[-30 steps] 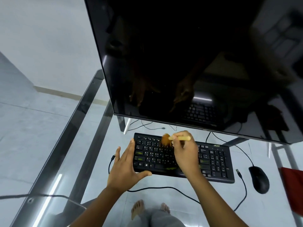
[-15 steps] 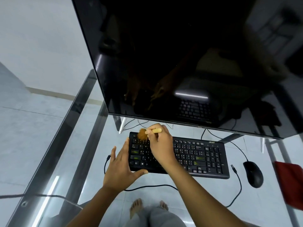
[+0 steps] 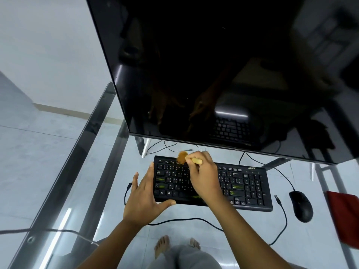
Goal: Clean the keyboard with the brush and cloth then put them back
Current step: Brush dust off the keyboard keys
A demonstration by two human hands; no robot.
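Keyboard point(image 3: 242, 183) lies on the glass desk point(image 3: 81, 171) under the monitor point(image 3: 213, 65). Right hand point(image 3: 204, 177) grips the brush point(image 3: 184, 159), bristles on the top-left keys. Left hand point(image 3: 143, 199), fingers straight, braces the keyboard's left end. Red cloth point(image 3: 345, 216) lies far right, beyond the mouse point(image 3: 301, 205).

Office: glass desk point(image 3: 64, 183), monitor point(image 3: 223, 70), keyboard point(image 3: 242, 183)

Glass tabletop point(image 3: 81, 181) on a metal frame, floor visible through it. Black keyboard point(image 3: 242, 187) at centre, black mouse point(image 3: 301, 206) well apart to its right, red cloth point(image 3: 343, 216) at the right frame edge. Monitor point(image 3: 213, 74) stands behind the keyboard on a stand foot point(image 3: 144, 150). Black cable point(image 3: 194, 220) loops below the keyboard; grey cable point(image 3: 48, 230) lower left.
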